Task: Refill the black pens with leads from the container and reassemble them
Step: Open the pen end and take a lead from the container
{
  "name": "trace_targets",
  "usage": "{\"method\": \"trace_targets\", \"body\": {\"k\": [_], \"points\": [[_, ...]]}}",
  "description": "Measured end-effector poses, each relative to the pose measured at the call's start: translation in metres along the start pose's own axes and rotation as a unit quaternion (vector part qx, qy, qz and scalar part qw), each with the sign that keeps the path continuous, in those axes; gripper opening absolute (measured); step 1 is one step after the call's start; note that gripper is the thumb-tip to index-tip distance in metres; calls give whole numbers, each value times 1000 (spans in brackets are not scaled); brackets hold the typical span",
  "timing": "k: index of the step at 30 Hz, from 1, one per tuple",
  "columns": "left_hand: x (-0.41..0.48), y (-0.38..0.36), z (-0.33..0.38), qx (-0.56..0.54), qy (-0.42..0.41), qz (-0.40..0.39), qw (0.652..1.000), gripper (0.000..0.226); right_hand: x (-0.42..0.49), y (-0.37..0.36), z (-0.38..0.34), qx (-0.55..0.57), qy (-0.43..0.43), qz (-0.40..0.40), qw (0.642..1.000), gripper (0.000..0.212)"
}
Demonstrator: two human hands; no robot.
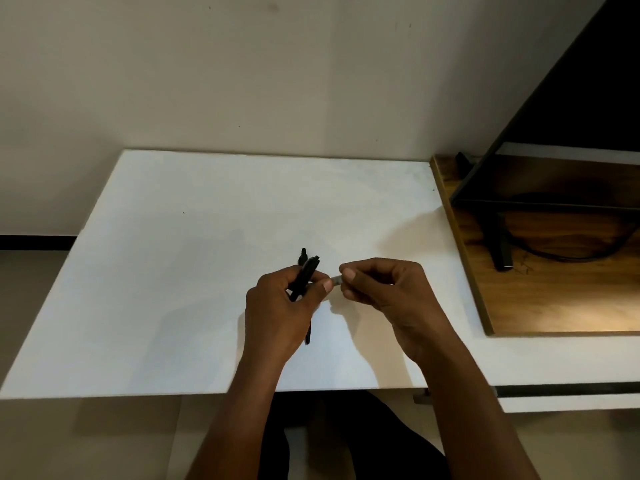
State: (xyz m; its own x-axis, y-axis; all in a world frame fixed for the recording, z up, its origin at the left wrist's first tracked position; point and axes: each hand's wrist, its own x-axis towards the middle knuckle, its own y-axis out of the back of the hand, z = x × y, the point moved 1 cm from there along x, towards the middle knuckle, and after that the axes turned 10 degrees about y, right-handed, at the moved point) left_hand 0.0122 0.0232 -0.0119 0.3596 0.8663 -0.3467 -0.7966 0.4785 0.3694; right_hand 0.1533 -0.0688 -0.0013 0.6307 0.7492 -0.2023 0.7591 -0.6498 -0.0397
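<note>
My left hand (pixel 280 306) is closed around a bundle of black pens (pixel 306 271). Their tops stick up past my fingers and one tip pokes out below the palm. My right hand (pixel 384 289) pinches a small pale grey piece (pixel 336 279) between thumb and forefinger, and my left thumb touches its other end. The piece is too small to tell whether it is the lead container. Both hands hover just above the middle of the white table (pixel 173 271).
A wooden board (pixel 554 299) lies at the table's right side, carrying a black monitor stand (pixel 498 244) and a dark cable. The screen's edge rises at the upper right. A plain wall runs behind the table, and my legs show below its front edge.
</note>
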Motion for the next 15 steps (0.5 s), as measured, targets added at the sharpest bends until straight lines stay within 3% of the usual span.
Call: {"method": "trace_targets", "body": {"k": [9, 15], "points": [[0, -1, 6, -35, -34, 19, 999, 10, -2, -7, 7, 156, -105, -9, 982, 17], [0, 1, 5, -116, 30, 12, 993, 6, -1, -8, 8, 225, -133, 2, 965, 21]]}}
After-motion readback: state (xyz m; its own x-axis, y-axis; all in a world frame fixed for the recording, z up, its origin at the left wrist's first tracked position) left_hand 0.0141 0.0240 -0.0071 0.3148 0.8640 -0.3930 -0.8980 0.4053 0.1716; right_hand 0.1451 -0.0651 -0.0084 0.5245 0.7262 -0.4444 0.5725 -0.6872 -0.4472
